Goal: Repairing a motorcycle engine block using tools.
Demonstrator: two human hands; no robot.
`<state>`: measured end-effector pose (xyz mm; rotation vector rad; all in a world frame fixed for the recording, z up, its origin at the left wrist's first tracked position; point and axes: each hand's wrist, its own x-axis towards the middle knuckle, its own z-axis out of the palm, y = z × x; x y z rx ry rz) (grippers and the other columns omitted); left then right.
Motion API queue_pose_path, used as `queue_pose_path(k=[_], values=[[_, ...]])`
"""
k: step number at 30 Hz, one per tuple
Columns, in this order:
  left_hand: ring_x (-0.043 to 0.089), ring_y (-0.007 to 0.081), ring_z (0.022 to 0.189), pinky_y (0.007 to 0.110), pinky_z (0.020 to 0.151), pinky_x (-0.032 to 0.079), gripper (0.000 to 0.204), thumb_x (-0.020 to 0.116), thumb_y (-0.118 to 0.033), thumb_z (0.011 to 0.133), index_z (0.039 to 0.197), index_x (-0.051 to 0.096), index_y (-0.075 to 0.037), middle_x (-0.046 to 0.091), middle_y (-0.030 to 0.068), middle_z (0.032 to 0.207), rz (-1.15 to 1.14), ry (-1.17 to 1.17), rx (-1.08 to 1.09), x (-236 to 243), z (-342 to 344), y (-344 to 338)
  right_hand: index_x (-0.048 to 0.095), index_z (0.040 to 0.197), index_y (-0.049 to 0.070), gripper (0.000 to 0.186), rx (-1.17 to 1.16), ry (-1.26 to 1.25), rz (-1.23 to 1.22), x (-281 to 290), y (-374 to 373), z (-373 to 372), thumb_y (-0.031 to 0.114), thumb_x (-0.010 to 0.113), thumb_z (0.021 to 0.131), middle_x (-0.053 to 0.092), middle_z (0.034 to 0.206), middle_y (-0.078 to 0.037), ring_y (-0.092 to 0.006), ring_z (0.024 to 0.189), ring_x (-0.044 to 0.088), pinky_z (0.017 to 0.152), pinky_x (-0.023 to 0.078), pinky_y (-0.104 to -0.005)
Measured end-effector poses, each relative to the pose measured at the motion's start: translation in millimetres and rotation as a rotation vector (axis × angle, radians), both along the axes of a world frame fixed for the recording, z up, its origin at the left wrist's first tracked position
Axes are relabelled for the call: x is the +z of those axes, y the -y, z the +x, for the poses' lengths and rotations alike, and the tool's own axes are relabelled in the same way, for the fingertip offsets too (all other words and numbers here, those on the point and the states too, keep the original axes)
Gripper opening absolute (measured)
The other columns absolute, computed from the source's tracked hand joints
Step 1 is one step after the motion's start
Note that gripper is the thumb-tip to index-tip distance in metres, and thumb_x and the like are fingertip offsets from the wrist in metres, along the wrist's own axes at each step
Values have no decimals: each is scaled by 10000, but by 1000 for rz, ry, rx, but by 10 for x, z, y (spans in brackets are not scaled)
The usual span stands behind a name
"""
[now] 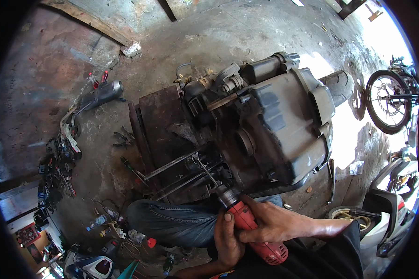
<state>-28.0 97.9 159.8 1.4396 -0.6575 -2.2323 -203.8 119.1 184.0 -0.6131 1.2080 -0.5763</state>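
Observation:
Both of my hands are closed on a red power drill (245,217). My left hand (227,239) wraps its left side, thumb laid along the body behind the chuck. My right hand (275,221) grips the body from the right. From the metal chuck (227,197) a long thin bit (210,176) points up and left into the engine (223,160), among long bare metal studs (172,166). Whether the tip touches anything I cannot tell. A large dusty black plastic housing (286,121) with a round opening sits right of the studs.
The engine rests by a rusty metal stand (158,114). A screwdriver (134,171) and pliers (122,138) lie left on the concrete floor, near a dark exhaust silencer (101,95). A motorcycle wheel (387,101) stands far right. My knee (167,223) is beside the stand.

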Motion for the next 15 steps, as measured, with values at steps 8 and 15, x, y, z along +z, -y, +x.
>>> queue_pose_path(k=[8,15], values=[[573,136,984,298,884,475,384,438,-367,1070,1237,490,-25,569,75,1100,15,14,-8,10,2,11,372,1308,-118,766,-12,-8,-26,-22,-16,17,337,724,803,675,849,-304,-448,846,696,728,544,-469],[573,136,966,294,866,478,384,434,-370,1069,1238,493,-30,567,74,1089,26,-13,-11,-16,14,21,370,1307,-121,790,-14,-25,-47,-69,-29,44,366,727,798,672,866,-318,-464,856,687,743,537,-479]])
